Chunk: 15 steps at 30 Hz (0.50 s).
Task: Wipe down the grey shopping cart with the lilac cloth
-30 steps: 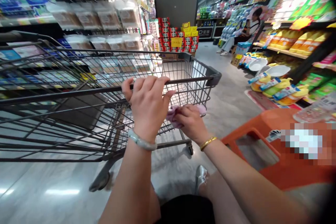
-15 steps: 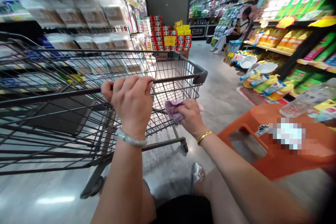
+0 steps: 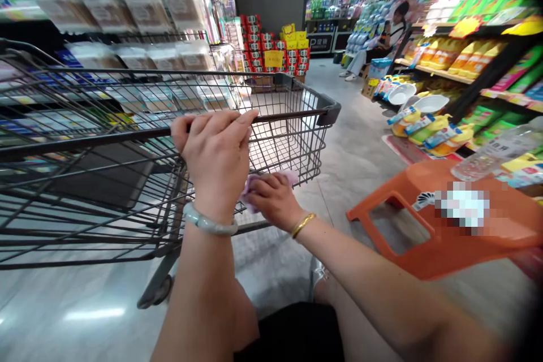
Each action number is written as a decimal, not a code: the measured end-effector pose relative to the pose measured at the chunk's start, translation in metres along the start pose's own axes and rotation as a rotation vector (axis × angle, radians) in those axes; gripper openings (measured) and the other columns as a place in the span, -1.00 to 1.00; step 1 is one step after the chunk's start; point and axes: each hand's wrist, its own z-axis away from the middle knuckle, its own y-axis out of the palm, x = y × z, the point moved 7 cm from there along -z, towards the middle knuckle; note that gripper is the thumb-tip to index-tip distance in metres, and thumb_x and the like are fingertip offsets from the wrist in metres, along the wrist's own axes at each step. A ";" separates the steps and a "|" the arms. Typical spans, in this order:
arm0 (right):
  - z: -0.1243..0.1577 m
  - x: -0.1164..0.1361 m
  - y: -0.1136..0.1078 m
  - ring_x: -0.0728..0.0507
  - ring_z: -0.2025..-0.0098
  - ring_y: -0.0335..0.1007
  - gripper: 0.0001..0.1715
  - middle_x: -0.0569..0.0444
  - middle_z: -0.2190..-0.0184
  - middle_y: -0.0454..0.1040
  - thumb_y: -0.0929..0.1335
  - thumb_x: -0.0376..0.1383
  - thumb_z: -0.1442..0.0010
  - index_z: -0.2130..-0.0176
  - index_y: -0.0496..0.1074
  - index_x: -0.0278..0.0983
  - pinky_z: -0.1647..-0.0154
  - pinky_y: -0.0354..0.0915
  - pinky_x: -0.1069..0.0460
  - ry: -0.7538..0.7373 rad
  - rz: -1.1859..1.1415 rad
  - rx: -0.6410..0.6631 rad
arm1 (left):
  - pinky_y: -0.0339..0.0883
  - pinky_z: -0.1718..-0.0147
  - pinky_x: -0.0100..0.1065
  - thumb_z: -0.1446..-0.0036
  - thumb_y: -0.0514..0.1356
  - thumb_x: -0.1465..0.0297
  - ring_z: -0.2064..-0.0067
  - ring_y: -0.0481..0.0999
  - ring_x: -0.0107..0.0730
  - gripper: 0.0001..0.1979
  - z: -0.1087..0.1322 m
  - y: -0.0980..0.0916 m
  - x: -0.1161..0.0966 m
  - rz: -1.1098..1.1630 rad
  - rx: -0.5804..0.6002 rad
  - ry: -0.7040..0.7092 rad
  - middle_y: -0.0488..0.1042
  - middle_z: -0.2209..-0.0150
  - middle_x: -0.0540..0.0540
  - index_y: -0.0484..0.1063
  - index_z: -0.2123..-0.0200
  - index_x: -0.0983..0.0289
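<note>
A dark wire shopping cart (image 3: pixel 314 144) stands sideways in front of me. My left hand (image 3: pixel 216 144) is wrapped over its top side rail, with a pale bangle on the wrist. Lower and to the right, my right hand (image 3: pixel 274 198) grips a crumpled purple cloth (image 3: pixel 253 185) and presses it against the lower side wires of the basket. A gold bracelet circles that wrist. My fingers hide part of the cloth, and the left forearm covers some of the cart's wires.
An orange plastic stool (image 3: pixel 424 181) stands at my right, bearing a clear bottle (image 3: pixel 494 153). Shelves of packaged goods (image 3: pixel 462 59) line the right side; plastic containers (image 3: pixel 144 14) fill the left. Stacked red boxes (image 3: pixel 254 51) stand ahead. A person (image 3: pixel 394 31) sits farther down the aisle.
My right hand has moved left and slightly down with the purple cloth, closer to my left forearm. The left hand keeps its hold on the rail. The view has shifted slightly.
</note>
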 end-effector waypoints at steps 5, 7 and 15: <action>-0.013 0.011 0.011 -0.13 -0.12 0.28 -0.76 0.18 -0.01 0.55 0.37 -0.30 -0.35 0.06 0.55 0.04 -0.13 0.15 -0.11 0.013 0.055 -0.005 | -0.17 -0.39 0.20 -0.42 0.11 0.32 -0.24 0.44 -0.14 -0.72 0.007 -0.017 0.013 0.021 -0.024 0.011 0.58 -0.11 -0.08 0.55 -0.06 -0.08; -0.002 0.019 0.027 -0.14 -0.10 0.29 -0.80 0.17 -0.02 0.56 0.38 -0.30 -0.34 0.09 0.55 -0.01 -0.11 0.15 -0.12 -0.059 0.031 0.073 | -0.29 -0.40 0.26 -0.40 0.14 0.29 -0.28 0.39 -0.12 -0.73 0.013 -0.033 0.031 -0.045 -0.073 -0.038 0.58 -0.11 -0.10 0.54 -0.07 -0.07; -0.039 0.065 0.021 -0.11 -0.08 0.30 -0.79 0.18 0.01 0.57 0.37 -0.28 -0.37 0.03 0.53 -0.05 -0.11 0.16 -0.10 -0.150 0.017 -0.105 | -0.36 -0.44 0.23 -0.40 0.10 0.19 -0.26 0.40 -0.07 -0.72 0.028 -0.074 0.079 -0.131 -0.131 -0.186 0.58 -0.09 -0.02 0.58 -0.02 -0.04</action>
